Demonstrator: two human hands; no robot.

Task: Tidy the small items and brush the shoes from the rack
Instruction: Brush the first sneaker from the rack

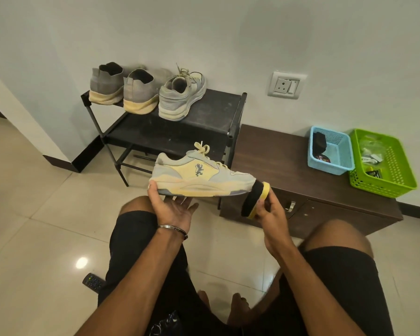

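Note:
A pale blue and yellow sneaker (199, 174) lies sideways on my left hand (172, 204), whose palm is under the sole with the thumb curled up at the heel. My right hand (268, 209) grips a yellow-backed brush with black bristles (254, 198), whose bristle side touches the sneaker's toe. On the top shelf of the black shoe rack (218, 105) stand two grey slip-on shoes (124, 89) and the matching pale sneaker (181, 94).
A low brown cabinet (277, 161) to the right of the rack carries a blue basket (331, 151) with dark items and a green basket (383, 163) with small items. A remote control (92, 282) lies on the tiled floor by my left leg. A wall socket (286, 84) is above the cabinet.

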